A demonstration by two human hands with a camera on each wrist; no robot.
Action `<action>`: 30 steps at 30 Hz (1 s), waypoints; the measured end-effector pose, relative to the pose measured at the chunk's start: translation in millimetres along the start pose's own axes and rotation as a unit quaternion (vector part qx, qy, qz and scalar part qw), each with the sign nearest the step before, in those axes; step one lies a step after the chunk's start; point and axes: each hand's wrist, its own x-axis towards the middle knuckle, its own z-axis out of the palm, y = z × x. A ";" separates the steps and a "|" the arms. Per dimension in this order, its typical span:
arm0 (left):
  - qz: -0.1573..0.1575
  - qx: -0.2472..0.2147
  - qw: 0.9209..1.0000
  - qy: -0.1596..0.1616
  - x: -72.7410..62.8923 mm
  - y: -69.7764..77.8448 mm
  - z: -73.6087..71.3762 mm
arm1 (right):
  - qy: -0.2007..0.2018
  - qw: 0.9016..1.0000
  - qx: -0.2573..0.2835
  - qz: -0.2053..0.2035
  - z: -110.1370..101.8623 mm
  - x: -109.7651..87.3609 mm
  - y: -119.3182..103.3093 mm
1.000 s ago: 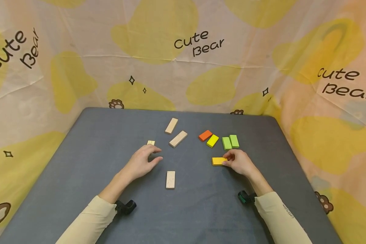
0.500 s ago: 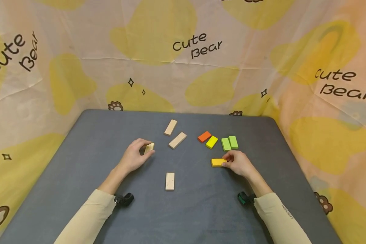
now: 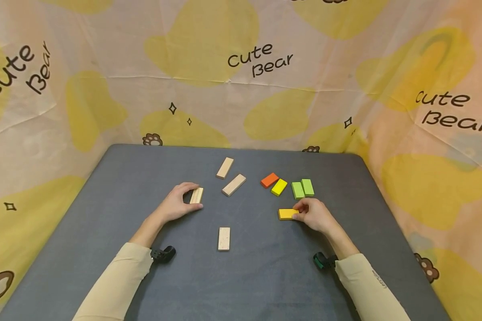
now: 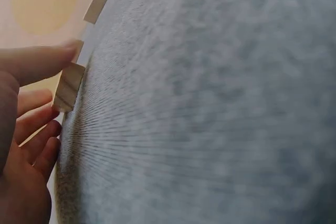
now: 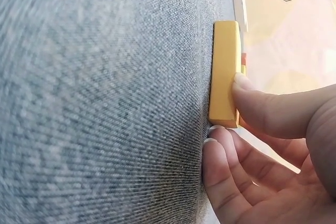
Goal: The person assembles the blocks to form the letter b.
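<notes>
At the left, my left hand (image 3: 176, 203) holds a pale wooden block (image 3: 197, 195) low at the table, its thumb at the near end and fingers at the far end. In the left wrist view the thumb overlaps that block's (image 4: 69, 87) edge, and the other fingers curve behind it. On the right side, my right hand (image 3: 314, 214) pinches the right end of a yellow-orange block (image 3: 287, 214) lying flat. The right wrist view shows the thumb on one face of this block (image 5: 224, 72); part of the index finger is hidden.
Two plain wooden blocks, one behind (image 3: 225, 168) and one closer (image 3: 234, 185), lie at the back middle. Another wooden block (image 3: 224, 239) lies in front. An orange block (image 3: 269, 180), a yellow block (image 3: 279, 187) and two green blocks (image 3: 298, 190) lie behind my right hand on the grey table (image 3: 257, 285).
My left hand has moved slightly left and taken hold of the wooden block, which was tilted half a second ago and now lies flatter. The thumb has spread wider. My right hand has stayed put.
</notes>
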 end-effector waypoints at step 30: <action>0.035 -0.008 0.999 -0.003 -6.0 33.1 10.4 | -0.001 1.000 0.005 0.011 -0.6 1.0 0.9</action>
